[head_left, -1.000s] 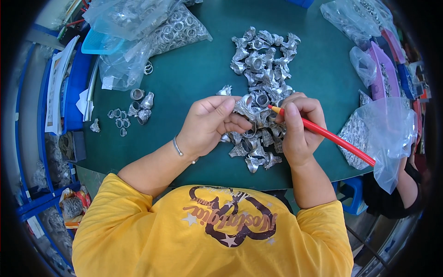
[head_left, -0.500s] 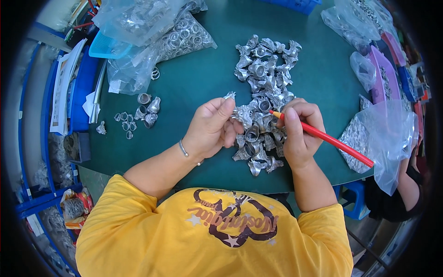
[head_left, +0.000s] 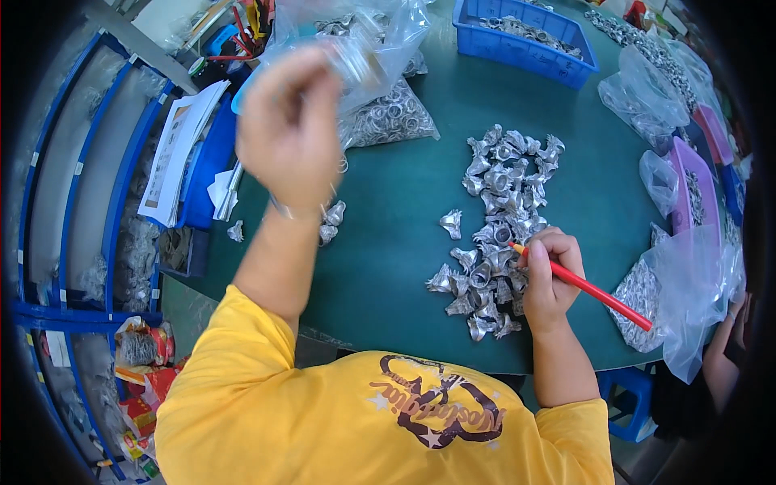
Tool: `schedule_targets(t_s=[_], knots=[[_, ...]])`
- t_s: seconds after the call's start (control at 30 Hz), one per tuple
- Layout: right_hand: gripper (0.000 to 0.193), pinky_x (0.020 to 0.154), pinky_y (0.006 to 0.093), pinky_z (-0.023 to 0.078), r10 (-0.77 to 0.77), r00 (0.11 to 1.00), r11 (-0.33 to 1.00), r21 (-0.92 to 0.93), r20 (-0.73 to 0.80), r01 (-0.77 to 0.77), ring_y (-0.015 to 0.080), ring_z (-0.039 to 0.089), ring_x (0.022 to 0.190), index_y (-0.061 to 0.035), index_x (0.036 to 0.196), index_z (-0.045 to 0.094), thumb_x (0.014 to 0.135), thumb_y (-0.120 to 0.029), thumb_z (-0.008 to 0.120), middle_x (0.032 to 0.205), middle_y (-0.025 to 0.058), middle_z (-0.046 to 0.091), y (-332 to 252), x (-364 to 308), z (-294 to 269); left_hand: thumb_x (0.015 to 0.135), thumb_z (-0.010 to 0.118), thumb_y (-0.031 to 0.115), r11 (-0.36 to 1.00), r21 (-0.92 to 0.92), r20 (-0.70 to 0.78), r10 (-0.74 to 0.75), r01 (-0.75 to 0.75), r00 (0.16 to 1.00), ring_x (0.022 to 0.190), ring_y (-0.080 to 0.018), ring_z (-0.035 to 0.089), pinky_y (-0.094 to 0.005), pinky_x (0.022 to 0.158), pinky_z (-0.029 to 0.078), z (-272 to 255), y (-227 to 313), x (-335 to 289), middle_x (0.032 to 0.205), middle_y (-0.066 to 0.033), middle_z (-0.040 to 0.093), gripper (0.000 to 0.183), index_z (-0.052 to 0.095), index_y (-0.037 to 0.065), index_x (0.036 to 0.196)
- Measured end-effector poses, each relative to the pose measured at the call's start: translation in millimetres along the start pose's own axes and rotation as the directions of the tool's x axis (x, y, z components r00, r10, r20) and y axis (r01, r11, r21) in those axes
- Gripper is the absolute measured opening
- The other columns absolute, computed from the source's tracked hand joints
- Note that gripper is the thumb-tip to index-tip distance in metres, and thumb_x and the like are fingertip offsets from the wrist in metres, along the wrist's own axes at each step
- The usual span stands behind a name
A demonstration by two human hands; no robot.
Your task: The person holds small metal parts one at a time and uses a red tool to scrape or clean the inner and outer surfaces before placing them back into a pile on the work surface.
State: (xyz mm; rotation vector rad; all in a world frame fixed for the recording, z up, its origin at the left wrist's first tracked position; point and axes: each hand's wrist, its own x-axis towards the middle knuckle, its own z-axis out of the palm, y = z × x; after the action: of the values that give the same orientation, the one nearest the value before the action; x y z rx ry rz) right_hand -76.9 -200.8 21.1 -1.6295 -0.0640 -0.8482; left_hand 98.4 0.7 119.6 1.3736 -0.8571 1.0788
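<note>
My right hand (head_left: 553, 275) grips a red pencil-shaped tool (head_left: 602, 299), its yellowish tip resting at the right side of a pile of silver metal rings (head_left: 499, 179). These rings have wide, ornate heads and form a long heap on the green table. Just left of the heap, a single ring (head_left: 451, 223) lies on its own. My left hand (head_left: 291, 133) is raised over the far left, in front of a clear plastic bag (head_left: 404, 24). Motion smears its fingers, so whether they hold anything is unclear. Under that forearm, a few more rings (head_left: 331, 222) show partly.
A bag of plain rings (head_left: 392, 117) lies beyond my left hand. At the far side stands a blue bin (head_left: 525, 48) with metal pieces. Pink trays (head_left: 687, 190) and plastic bags (head_left: 687, 283) line the right edge, near another person's arm (head_left: 723, 347). Blue shelving (head_left: 89, 170) stands left.
My left hand has left the ring pile and swung up and left to the plastic bag. A ring now lies apart beside the pile. My right hand keeps the red tool; the view has shifted.
</note>
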Motion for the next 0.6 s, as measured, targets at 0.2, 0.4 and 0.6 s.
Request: schedule_targets(t_s=[0.2,0.4,0.6], knots=[[0.009,0.053,0.0248,0.040,0.017,1.000,1.000,-0.004,0.000,-0.017,0.0121,0.052,0.058,-0.0011,0.079,0.053,0.085,0.001,0.058,0.069,0.0076,0.057,-1,0,7,0.077,0.072,0.007,0.697,0.566,0.301,0.323,-0.441,0.897,0.067,-0.0203,0.061,-0.0294,0.061,0.049,-19,-49,35,0.080,-0.0080,0.064,0.009,0.067,0.004,0.084],[0.009,0.053,0.0238,0.041,0.031,0.999,0.999,0.018,0.031,-0.032,0.0112,0.053,0.058,-0.0011,0.080,0.052,0.086,-0.001,0.059,0.067,0.0069,0.058,0,-2,5,0.076,0.075,0.015,0.834,0.474,0.798,-0.542,0.281,0.264,0.071,-0.0244,0.058,-0.0324,0.064,0.047,6,14,-94,0.076,-0.0088,0.059,0.017,0.064,0.003,0.080],[0.009,0.052,0.0245,0.039,0.008,1.000,1.000,0.001,0.023,-0.008,0.0115,0.051,0.057,-0.0009,0.079,0.054,0.084,-0.001,0.061,0.068,0.0064,0.056,3,-2,4,0.084,0.067,0.006,0.598,0.073,0.672,-0.621,0.798,0.404,0.094,-0.0174,0.061,-0.0282,0.077,0.051,8,40,-126,0.112,-0.0118,0.057,0.010,0.060,0.000,0.081]])
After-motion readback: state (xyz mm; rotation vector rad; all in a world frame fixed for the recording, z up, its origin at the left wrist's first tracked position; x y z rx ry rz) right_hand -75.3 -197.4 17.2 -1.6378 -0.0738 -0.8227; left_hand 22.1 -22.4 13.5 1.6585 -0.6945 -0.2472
